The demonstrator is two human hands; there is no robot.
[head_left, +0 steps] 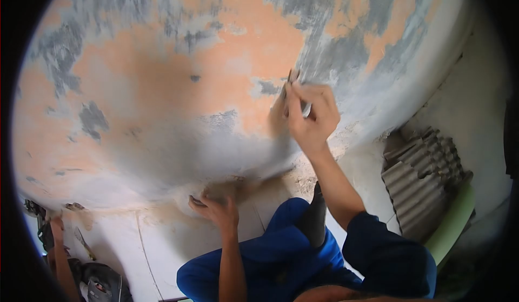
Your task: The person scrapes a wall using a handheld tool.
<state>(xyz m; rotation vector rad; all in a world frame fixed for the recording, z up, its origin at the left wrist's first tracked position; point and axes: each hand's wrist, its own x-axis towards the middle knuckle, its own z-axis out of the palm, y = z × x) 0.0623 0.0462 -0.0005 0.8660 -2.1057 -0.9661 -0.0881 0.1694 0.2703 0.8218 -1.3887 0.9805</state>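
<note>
By the raised right hand (318, 110), a slim, dark, partly hidden piece (290, 77) is pinched at the peach-and-grey coated wall (243, 59), right of its centre; the left hand (217, 211) is lowered, half curled, by the wall's bottom edge, its hold unclear. Grey patches (343, 56) seem already bared toward the upper edge; broad peach coating (162, 53) is left

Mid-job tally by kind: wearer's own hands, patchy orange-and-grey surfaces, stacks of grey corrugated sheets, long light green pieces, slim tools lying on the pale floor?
Wearer's right hand and left hand: 2
Patchy orange-and-grey surface: 1
Stack of grey corrugated sheets: 1
Long light green piece: 1
Slim tool on pale floor: 1
Total: 6
</note>
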